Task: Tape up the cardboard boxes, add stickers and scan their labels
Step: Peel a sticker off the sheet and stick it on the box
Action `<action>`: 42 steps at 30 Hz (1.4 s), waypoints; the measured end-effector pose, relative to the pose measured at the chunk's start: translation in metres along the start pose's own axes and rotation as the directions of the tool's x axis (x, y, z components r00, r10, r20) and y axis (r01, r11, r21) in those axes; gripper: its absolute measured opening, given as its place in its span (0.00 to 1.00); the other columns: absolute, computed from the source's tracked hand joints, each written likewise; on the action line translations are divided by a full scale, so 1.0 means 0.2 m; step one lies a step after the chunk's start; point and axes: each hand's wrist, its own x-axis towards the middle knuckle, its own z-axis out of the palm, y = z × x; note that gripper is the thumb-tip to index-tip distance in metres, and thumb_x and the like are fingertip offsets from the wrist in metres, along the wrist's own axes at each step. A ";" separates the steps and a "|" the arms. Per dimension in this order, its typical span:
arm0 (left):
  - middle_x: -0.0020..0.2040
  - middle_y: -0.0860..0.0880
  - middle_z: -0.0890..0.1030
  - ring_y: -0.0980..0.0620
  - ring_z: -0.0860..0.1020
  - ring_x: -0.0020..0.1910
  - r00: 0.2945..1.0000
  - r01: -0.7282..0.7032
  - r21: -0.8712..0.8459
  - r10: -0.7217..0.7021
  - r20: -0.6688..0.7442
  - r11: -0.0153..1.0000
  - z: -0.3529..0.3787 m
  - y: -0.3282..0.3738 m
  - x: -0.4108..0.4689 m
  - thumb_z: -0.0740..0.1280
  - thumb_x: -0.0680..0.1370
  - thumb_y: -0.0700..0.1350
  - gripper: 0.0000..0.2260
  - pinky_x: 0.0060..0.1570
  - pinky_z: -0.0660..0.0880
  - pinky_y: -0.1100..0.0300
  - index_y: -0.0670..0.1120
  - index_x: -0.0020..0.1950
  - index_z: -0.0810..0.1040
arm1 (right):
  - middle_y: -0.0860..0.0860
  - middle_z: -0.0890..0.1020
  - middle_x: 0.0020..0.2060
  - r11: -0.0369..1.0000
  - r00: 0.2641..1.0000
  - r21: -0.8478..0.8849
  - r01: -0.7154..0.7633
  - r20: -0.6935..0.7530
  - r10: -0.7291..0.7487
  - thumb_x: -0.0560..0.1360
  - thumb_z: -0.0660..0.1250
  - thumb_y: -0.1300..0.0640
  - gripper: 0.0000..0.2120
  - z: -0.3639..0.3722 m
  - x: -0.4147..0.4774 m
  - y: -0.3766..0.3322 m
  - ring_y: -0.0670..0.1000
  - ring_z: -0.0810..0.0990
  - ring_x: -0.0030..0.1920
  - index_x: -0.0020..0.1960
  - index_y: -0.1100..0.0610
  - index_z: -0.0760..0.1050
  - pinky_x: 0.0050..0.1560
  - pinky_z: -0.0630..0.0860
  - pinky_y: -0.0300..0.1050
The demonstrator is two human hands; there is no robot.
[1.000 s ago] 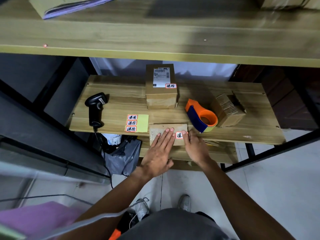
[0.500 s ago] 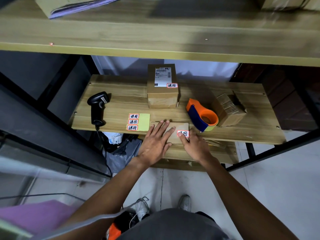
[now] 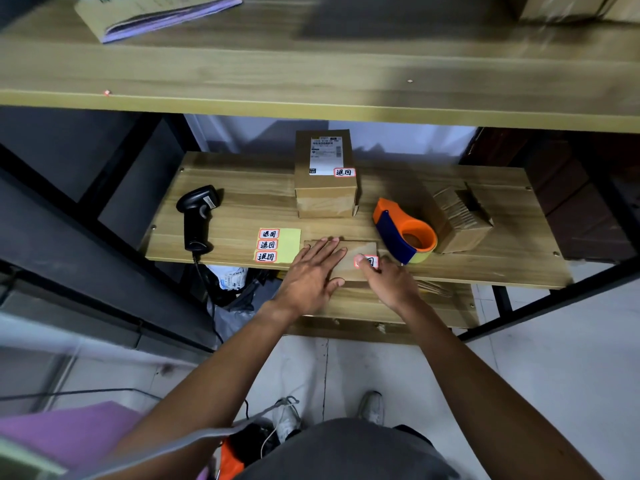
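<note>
A flat cardboard box lies at the front edge of the wooden shelf. My left hand rests flat on its left part, fingers spread. My right hand presses a red-bordered sticker onto the box's right corner with its fingertips. A yellow sticker sheet with three red stickers lies just left of the box. A taller taped box with a white label and a sticker stands behind. The black scanner lies at the left, the orange tape dispenser at the right.
An open small cardboard box sits at the shelf's right. An upper shelf overhangs, with a folder on it. A lower shelf board, bags and the scanner cable are below. My shoes stand on the pale floor.
The flat box has slid a little further onto the shelf under my hands. My right fingertips moved across the sticker, pressing it down. My left hand stays flat on the box.
</note>
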 end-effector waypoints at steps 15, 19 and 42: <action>0.82 0.57 0.54 0.58 0.47 0.81 0.991 0.131 -0.334 -0.115 0.068 0.933 -0.06 -0.01 0.08 0.69 0.80 0.53 0.31 0.79 0.40 0.56 0.54 0.81 0.61 | 0.58 0.81 0.37 0.856 0.960 0.446 -0.261 0.211 0.183 0.80 0.54 0.32 0.31 -0.02 0.08 0.04 0.57 0.85 0.37 0.61 0.59 0.75 0.43 0.85 0.54; 0.82 0.57 0.53 0.59 0.46 0.81 0.993 0.120 -0.331 -0.105 0.063 0.936 -0.05 -0.01 0.06 0.69 0.80 0.53 0.31 0.79 0.40 0.55 0.54 0.81 0.61 | 0.56 0.81 0.36 0.892 0.979 0.411 -0.190 0.149 0.140 0.81 0.52 0.33 0.29 0.00 0.07 0.05 0.54 0.84 0.32 0.61 0.57 0.74 0.34 0.82 0.48; 0.82 0.57 0.53 0.59 0.46 0.81 0.990 0.135 -0.358 -0.111 0.086 0.924 -0.08 0.00 0.07 0.70 0.79 0.52 0.32 0.80 0.40 0.53 0.55 0.80 0.61 | 0.51 0.82 0.43 0.975 0.999 0.223 0.011 0.034 -0.019 0.71 0.53 0.25 0.29 0.01 0.04 0.06 0.55 0.82 0.46 0.50 0.46 0.77 0.49 0.82 0.59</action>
